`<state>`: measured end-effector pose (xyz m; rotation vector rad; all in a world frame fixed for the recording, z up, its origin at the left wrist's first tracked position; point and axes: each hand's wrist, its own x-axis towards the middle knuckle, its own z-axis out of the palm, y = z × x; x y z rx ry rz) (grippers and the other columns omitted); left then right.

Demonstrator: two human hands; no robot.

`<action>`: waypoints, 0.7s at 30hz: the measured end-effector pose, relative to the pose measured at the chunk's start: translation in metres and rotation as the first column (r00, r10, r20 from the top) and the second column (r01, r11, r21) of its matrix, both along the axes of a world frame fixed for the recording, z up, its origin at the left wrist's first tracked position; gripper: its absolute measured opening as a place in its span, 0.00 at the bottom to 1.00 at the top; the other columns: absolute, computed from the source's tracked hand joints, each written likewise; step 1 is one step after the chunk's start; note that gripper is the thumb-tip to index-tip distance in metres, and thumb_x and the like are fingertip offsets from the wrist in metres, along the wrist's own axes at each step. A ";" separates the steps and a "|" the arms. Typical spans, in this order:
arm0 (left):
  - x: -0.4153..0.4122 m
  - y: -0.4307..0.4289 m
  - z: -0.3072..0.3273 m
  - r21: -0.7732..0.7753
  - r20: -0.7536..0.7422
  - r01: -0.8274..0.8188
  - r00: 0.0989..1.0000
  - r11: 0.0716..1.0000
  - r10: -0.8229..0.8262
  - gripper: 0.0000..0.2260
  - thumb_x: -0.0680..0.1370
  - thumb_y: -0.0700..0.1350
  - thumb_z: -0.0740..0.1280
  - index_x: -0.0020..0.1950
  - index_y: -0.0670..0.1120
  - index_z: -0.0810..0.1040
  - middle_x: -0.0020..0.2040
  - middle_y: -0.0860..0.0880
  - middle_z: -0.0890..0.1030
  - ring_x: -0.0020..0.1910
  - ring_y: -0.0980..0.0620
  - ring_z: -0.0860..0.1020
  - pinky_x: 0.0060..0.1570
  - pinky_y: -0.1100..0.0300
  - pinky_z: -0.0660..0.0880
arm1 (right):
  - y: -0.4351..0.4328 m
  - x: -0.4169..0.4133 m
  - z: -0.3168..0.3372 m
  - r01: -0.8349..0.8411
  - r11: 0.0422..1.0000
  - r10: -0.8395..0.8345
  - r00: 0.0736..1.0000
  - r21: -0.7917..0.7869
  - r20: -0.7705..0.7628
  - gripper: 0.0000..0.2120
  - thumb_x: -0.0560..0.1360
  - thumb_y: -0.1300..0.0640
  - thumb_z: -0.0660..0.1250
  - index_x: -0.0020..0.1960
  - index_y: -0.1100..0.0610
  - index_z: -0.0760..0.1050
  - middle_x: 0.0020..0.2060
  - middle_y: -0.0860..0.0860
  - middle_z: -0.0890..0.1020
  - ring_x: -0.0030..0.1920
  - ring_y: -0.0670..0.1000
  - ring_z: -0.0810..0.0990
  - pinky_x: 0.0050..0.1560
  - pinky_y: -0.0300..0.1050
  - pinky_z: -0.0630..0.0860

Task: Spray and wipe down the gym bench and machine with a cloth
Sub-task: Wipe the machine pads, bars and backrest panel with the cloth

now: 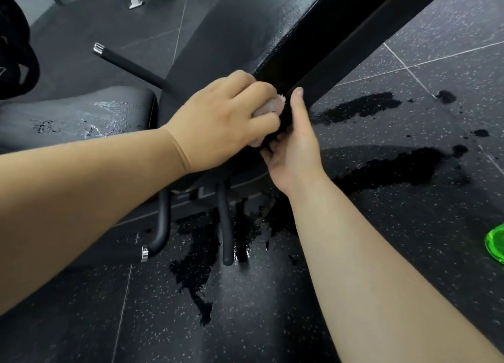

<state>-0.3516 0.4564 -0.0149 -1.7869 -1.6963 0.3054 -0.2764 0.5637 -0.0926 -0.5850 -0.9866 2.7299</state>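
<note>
Most spraying looks done: wet patches [196,256] darken the floor [272,321] at 6 o'clock, a green thing [495,244] lies at 3 o'clock, and the seat pad [81,114] at 9 o'clock glistens. At centre the left hand [218,122] clenches the cloth [272,106] on the edge of the back pad [245,29], which the right hand [294,149] grips from below; its length toward 1 o'clock looks unwiped.

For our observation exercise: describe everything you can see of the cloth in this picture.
The cloth is a pinkish-grey, soft-looking rag, bunched and mostly hidden under the left hand, which grips it against the side edge of the black backrest pad. Only crumpled bits show. The right hand holds the pad beside it.
</note>
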 end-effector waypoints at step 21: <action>-0.005 -0.056 -0.027 -0.123 0.228 -0.120 0.963 0.985 0.146 0.15 0.84 0.51 0.57 0.63 0.47 0.79 0.63 0.51 0.80 0.67 0.53 0.71 0.69 0.60 0.61 | 0.003 0.000 0.003 -0.049 0.998 0.052 0.996 -0.037 0.073 0.43 0.72 0.29 0.61 0.75 0.58 0.65 0.70 0.56 0.73 0.69 0.53 0.72 0.73 0.51 0.66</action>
